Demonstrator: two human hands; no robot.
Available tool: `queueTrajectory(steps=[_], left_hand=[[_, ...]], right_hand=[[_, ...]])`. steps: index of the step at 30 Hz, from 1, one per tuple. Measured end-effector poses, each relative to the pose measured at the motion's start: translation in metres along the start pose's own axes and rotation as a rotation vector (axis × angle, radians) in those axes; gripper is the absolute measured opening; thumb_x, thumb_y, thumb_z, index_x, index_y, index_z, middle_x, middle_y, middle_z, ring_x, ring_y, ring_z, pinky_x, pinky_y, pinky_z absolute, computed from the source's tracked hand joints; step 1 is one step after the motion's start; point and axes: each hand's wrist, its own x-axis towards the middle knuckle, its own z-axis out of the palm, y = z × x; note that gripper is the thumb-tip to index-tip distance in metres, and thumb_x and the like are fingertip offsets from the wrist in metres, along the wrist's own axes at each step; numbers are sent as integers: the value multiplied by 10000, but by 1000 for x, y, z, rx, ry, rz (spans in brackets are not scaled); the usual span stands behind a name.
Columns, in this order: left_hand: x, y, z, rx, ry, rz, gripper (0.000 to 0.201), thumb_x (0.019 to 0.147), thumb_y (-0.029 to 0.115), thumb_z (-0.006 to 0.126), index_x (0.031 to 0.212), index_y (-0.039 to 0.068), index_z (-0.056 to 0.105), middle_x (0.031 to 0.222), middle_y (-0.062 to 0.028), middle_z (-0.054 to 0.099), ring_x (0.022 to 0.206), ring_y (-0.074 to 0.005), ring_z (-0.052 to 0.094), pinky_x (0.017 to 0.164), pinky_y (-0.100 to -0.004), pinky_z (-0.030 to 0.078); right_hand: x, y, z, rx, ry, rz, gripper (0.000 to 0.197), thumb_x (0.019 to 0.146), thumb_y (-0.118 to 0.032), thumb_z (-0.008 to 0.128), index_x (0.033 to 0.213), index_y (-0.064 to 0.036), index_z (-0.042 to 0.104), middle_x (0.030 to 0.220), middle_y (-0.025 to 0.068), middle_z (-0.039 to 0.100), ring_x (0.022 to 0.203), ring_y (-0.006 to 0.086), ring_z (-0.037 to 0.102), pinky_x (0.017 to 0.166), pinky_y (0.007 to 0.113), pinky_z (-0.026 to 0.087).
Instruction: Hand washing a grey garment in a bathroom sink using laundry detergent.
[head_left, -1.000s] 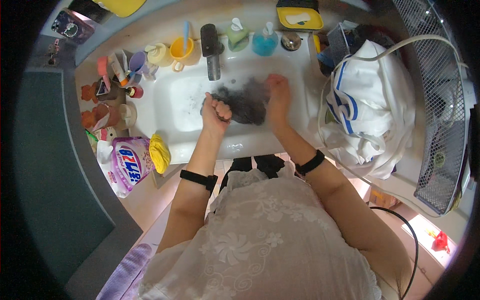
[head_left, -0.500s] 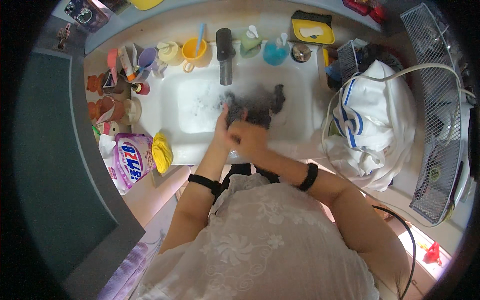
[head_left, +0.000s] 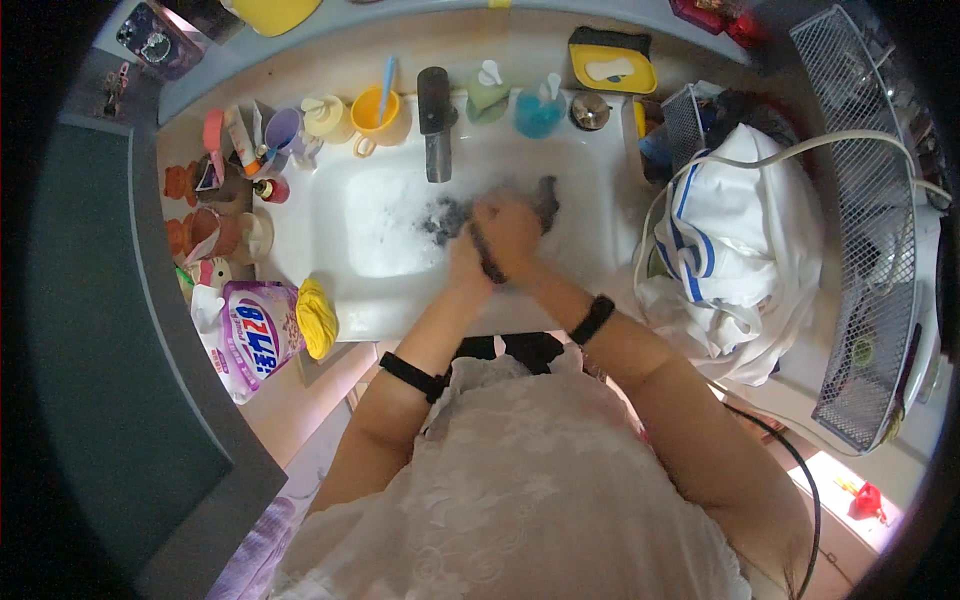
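Both my hands are together in the white sink [head_left: 370,292], gripping a dark, wet, soapy cloth [head_left: 443,220]. My right hand [head_left: 508,238] lies over the cloth with its fingers curled in. Just beside and below it, my left hand [head_left: 468,260] is closed on the same cloth, its fingers partly covered by the right. A dark strip of the cloth runs down between the two hands, and another end sticks out past the right one. Suds float around it. What kind of garment it is, I cannot tell.
A black faucet [head_left: 434,120] reaches over the sink. Along the back rim stand a yellow mug [head_left: 376,128], pump bottles [head_left: 538,114] and a metal bowl [head_left: 590,112]. Left are a purple detergent bag [head_left: 258,338] and yellow cloth [head_left: 316,318]; right, white fabric [head_left: 745,235] and a wire-mesh basket [head_left: 865,240].
My right hand has moved forward over the dark cloth. The left fingers, stretched upward before, are now closed around it. A strip of cloth now shows between my hands.
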Motion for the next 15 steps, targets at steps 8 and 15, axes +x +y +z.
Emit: queueTrajectory(steps=[8,15], left_hand=[[5,3,14,1,-81,-150,347,905,293,401,1120,40,502,1078,-126,564,1003,-280,550,893,-432,438],[-7,-26,-3,77,-43,-109,398,898,409,452,1113,80,519,1103,-112,558,966,-271,552,841,-431,447]], right_hand=[[5,39,36,501,252,-7,289,790,-342,607,971,-117,621,949,163,605,926,337,558,842,375,424],[7,45,24,515,235,263,287,810,-331,582,884,-60,642,884,183,623,845,350,587,792,382,450]])
